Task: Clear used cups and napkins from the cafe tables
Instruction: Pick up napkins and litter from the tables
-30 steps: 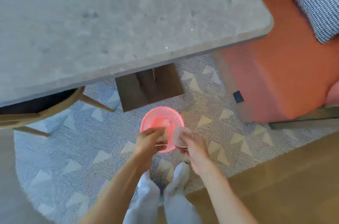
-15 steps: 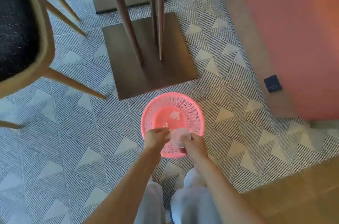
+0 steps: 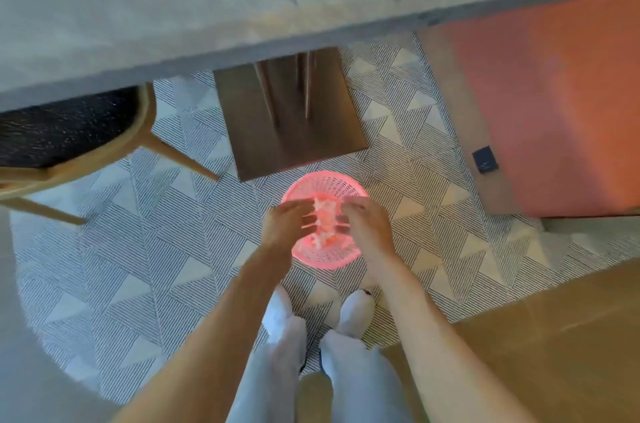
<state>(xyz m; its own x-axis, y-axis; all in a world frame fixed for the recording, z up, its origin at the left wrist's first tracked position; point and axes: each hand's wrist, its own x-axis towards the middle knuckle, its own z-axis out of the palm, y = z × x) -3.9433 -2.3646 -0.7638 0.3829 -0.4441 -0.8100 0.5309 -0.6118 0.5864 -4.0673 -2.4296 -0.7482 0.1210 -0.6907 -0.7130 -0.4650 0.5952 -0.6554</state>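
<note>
Standing on the striped, triangle-patterned rug (image 3: 145, 249), a person reaches both bare arms down over a pink mesh basket (image 3: 323, 185) that sits upright on the rug, its round mouth facing up, just in front of the near edge of the table's dark square base plate (image 3: 287, 111). The left hand (image 3: 287, 223) hangs over the basket's left rim and the right hand (image 3: 369, 227) over its right rim, the two palms turned toward each other. Both hands have their fingers spread and fairly straight, reaching inward across the mouth of the basket, and neither plainly has hold of anything, though motion blur softens the fingertips. Between the fingers lies a pale, crumpled mass, apparently napkins (image 3: 323, 214), inside the basket near its middle; it is too blurred to give it a long axis or a direction, or to say whether the fingertips touch it. No cup can be made out clearly in the basket. The grey stone tabletop (image 3: 173, 0) fills the top of the view. A wooden chair with a dark seat (image 3: 62, 131) stands at the rug's left side, and an orange upholstered bench (image 3: 554, 104) runs along the right edge of the rug. The person's light trousers and white socks (image 3: 356, 311) show at the rug's near edge.
</note>
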